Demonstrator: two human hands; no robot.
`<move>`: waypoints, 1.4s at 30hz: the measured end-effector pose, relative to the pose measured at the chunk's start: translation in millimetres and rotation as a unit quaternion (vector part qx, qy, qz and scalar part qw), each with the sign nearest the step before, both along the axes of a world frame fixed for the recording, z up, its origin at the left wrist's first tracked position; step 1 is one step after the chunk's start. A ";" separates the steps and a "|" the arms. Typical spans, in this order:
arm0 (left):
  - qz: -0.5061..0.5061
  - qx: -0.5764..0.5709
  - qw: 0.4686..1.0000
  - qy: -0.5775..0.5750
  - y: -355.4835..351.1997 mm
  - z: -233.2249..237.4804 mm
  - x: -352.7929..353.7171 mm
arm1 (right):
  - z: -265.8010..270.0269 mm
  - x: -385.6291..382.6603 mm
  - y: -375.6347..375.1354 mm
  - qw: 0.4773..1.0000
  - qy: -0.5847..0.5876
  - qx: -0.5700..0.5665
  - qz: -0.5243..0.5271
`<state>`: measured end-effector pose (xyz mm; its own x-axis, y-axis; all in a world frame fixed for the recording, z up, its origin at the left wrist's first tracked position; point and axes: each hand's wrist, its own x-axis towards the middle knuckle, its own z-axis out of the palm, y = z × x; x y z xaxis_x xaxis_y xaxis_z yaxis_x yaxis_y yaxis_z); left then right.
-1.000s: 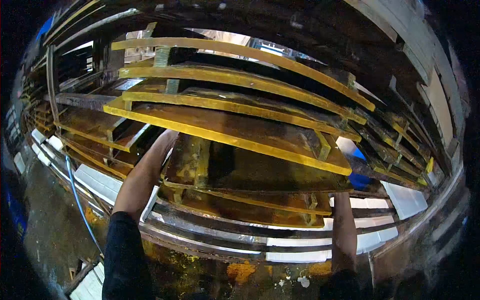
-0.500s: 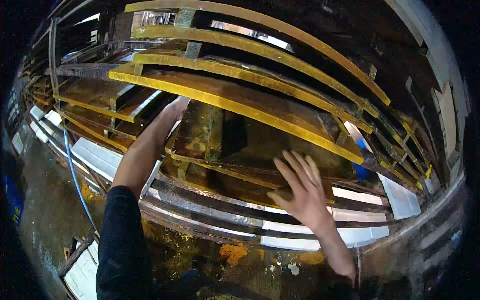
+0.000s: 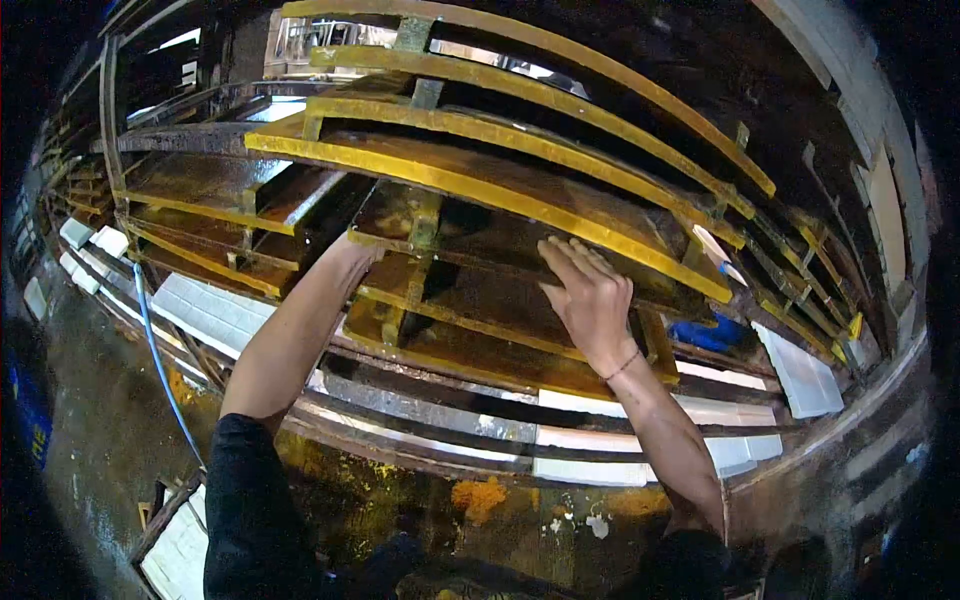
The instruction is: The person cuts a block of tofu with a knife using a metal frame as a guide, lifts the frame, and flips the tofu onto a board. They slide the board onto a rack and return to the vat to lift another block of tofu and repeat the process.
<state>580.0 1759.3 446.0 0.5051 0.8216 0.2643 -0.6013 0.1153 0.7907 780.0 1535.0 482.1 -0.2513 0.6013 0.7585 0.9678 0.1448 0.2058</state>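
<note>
Yellow-edged wooden boards, spaced apart by small blocks, rise in tiers before me. At the left end of a middle board [image 3: 480,225], my left hand [image 3: 362,250] sits right at the corner, its fingers hidden behind the wood. My right hand [image 3: 592,300] reaches over that board's front edge farther right, fingers stretched and close together, thumb a little apart. Above both hands runs a long board [image 3: 470,185] with a bright yellow edge. Beneath them, more yellow-edged boards [image 3: 470,325] lie stacked.
White slabs [image 3: 590,468] and dark rails lie low in front of the stack. A blue hose [image 3: 160,350] hangs at the left. Blue material [image 3: 705,333] shows at the right, behind the boards. Orange clumps [image 3: 478,500] dot the floor. Further racks stand at the left.
My right hand has moved up to the board's front edge, and its spread fingers have come together. My left hand now shows lower, at the board's corner. The boards below are more visible.
</note>
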 end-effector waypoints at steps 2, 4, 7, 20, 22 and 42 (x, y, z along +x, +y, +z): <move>0.036 -0.014 0.999 -0.025 -9.6 -1.3 -2.1 | 1.9 1.4 1.0 1.000 0.012 0.008 0.013; 0.054 -0.017 0.998 -0.015 -13.7 -1.3 -0.5 | 2.1 2.7 0.0 1.000 0.011 0.017 0.013; 0.084 -0.026 0.996 -0.021 -11.6 -3.8 9.0 | 5.3 3.3 -0.7 0.999 0.011 0.020 0.023; 0.129 0.030 0.940 0.314 -98.3 -20.3 -76.7 | 0.8 -9.8 -15.4 0.999 0.001 0.035 0.033; 0.119 0.031 0.948 0.293 -93.8 -29.2 -92.2 | 2.4 -19.0 -17.3 0.999 0.022 0.025 0.036; 0.546 0.152 0.821 0.075 -142.5 -7.8 -21.7 | -10.7 185.8 -123.8 0.787 0.575 -0.063 -0.215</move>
<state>558.4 1616.8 438.3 -0.4417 0.7139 0.5434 -0.1083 -0.6437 0.7576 965.8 1411.2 471.3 0.8046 0.5321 0.2636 0.4689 -0.2968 -0.8319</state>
